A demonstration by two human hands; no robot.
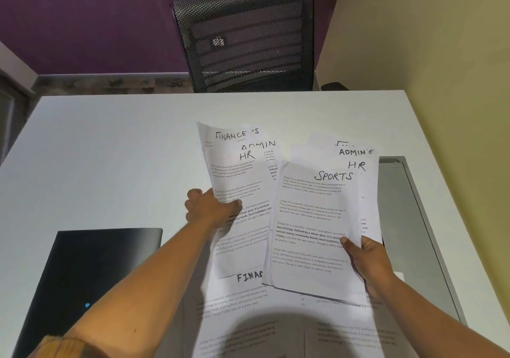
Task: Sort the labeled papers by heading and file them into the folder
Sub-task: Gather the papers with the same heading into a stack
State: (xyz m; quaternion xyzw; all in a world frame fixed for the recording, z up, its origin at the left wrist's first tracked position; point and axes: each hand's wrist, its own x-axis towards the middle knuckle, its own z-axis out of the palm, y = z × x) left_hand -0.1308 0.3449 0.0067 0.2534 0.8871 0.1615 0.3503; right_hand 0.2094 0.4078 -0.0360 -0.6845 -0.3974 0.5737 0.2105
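Held up in two fanned lots above the white desk (110, 151). Left bundle (237, 175) pinched at its left edge by the left hand (209, 206), thumb across the front sheet. Right bundle (314, 219) gripped at its lower right corner by the right hand (367, 258), thumb pressed on the front sheet.

Judged very light, thin and limp, likely to bend and to slide one over another. Best taken at an edge or corner, thumb above and fingers below, without hard squeezing.

Read on the left bundle, handwritten: "FINANCE", "ADMIN", "HR". Read on the right bundle: "SPORTS" in front, then "HR" and "ADMIN", with one more heading mostly hidden. Printed text below about village life.

Noted more sheets (248, 297) flat on the desk under both, one headed "FINA", the rest covered.

Saw a black flat thing (91, 269) at left and a grey flat thing (408, 219) at right; could not tell which was the folder. Noted a black mesh chair (248, 35) behind the desk.
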